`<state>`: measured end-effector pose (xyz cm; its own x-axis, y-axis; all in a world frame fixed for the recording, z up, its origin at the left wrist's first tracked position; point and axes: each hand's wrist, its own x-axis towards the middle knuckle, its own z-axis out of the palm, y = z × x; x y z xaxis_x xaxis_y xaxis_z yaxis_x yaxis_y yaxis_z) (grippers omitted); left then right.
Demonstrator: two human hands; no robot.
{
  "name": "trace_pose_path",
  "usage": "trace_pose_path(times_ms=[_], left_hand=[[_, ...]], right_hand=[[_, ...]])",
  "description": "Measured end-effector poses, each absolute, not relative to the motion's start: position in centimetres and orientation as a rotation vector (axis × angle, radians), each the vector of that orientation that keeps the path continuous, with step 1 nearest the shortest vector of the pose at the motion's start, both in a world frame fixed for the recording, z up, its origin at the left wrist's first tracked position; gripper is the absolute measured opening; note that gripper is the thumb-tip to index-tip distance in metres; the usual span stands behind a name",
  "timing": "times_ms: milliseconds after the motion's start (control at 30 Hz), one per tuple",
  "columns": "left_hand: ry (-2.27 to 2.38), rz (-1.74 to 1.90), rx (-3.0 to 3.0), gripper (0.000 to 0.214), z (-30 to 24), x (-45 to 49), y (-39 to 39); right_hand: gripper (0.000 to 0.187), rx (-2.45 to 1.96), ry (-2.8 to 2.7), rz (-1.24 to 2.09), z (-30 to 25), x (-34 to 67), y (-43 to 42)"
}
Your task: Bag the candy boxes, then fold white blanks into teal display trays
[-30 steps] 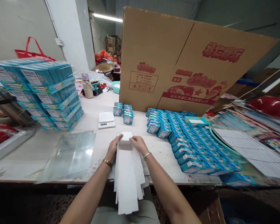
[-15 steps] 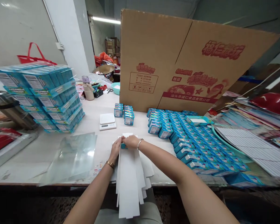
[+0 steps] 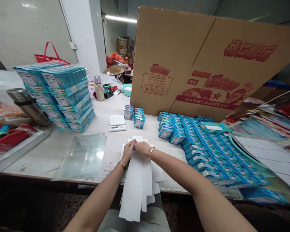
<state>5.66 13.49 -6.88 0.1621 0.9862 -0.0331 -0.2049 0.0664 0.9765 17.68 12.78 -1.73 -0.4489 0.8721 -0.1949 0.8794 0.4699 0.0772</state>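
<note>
A fanned stack of long white card strips [image 3: 136, 193] lies lengthwise before me, its near ends hanging past the table edge over my lap. At the far end of the top strip, my left hand [image 3: 128, 150] and my right hand [image 3: 143, 149] meet with curled fingers, closed on the card. A sliver of blue shows between the fingertips; most of what they grip is hidden. Beyond the hands stands a small white digital scale [image 3: 117, 123], and two short rows of small blue boxes [image 3: 139, 121] are to its right.
Many blue boxes [image 3: 207, 151] stand in rows on the right, in front of a large cardboard carton [image 3: 178, 48]. Stacked blue display packs [image 3: 65, 96] and a steel flask [image 3: 26, 104] are on the left. Clear plastic sheets [image 3: 83, 154] lie nearer.
My view has turned slightly left, so everything sits further right. Both hands stay together at the strip's far end, and the near end of the top strip has swung left.
</note>
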Motion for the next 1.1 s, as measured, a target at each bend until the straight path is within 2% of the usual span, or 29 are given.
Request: trace_pose_path(times_ms=[100,200,333,400,567,667,767,833,900,1000,1100], left_hand=[[0.951,1.022,1.183,0.051,-5.7,4.3,13.1],[1.016,0.766,1.568,0.061,-4.6,2.5,12.3],[1.053,0.616,1.873,0.035,-3.9,1.9,10.5],[1.053,0.578,1.945,0.031,-3.9,2.6,9.2],[1.197,0.351,2.402,0.043,-4.6,5.3,5.4],[1.299,0.327,2.513,0.045,-4.9,6.1,4.4],[1.199,0.382,2.453,0.039,-4.5,5.4,5.7],[1.137,0.328,2.443,0.042,-3.8,4.6,7.2],[1.135,0.193,2.477,0.055,-3.2,4.0,8.4],[1.179,0.073,2.516,0.069,-2.9,3.9,8.5],[1.195,0.167,2.539,0.071,-3.5,4.3,7.4]], right_hand=[[0.026,1.646,2.431,-0.072,-1.8,18.7,11.5],[0.027,1.784,2.314,-0.109,-1.9,20.7,10.0],[0.018,1.868,2.233,-0.206,-1.3,24.2,8.8],[0.016,1.854,2.217,-0.312,-0.3,26.2,9.0],[0.031,2.001,2.458,-0.613,2.0,27.9,10.5],[0.028,1.723,2.559,-0.72,1.5,26.3,11.0],[0.026,1.557,2.501,-0.915,0.6,25.5,11.4],[0.033,1.542,2.494,-1.121,0.3,26.1,11.7],[0.042,1.527,2.476,-1.29,-0.1,27.0,11.9],[0.048,1.489,2.52,-1.332,-0.9,27.9,11.6],[0.048,1.474,2.622,-1.243,-1.8,28.1,11.0]])
